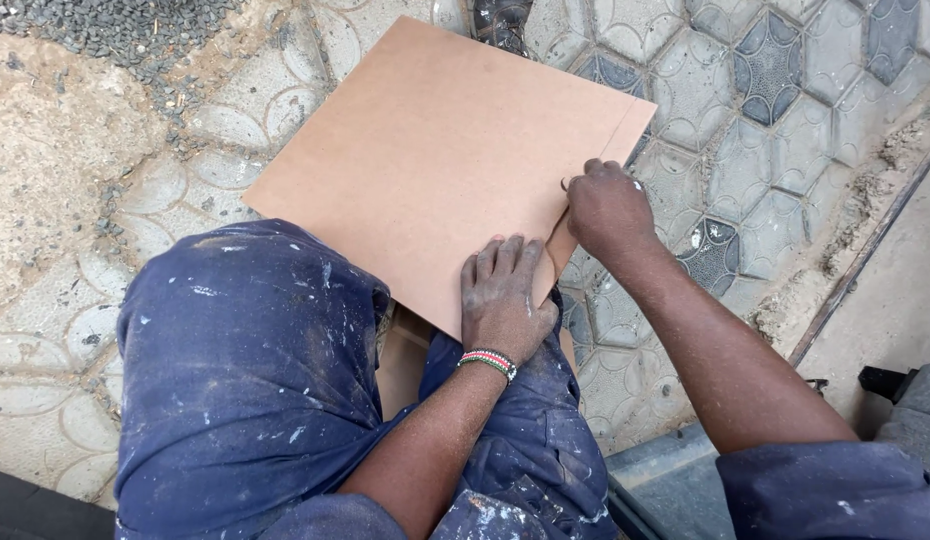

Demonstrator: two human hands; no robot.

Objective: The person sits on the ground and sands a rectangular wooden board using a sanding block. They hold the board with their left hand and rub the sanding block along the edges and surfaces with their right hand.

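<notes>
From the head camera I look straight down on a brown fibreboard panel (435, 160) that rests across my knees, its near edge on the blue paint-flecked overalls (245, 370) and its far corner out over the patterned paving (785, 120). The panel is close to square and lies turned like a diamond: one corner points up the picture, another toward the right. Its faces are plain, without any label or print. A thin pencil line (617, 135) runs parallel to its right-hand edge, just inside it.

My left hand (500, 295) lies flat on the panel near its lower corner, palm down, fingers straight and close together, gripping nothing, only pressing. A beaded band (488, 362) in red, white and green circles that wrist.

My right hand (607, 205) sits at the panel's right edge, fingers curled tight at the edge, close to the pencil line. I cannot tell whether they pinch a small tool or the edge alone.

To the left of the panel the paving gives way to bare sandy ground and loose gravel (115, 25). To the right the paving is open up to a raised concrete kerb (865, 250) that runs diagonally, and a dark object (885, 382) sits beyond it at the lower right.
</notes>
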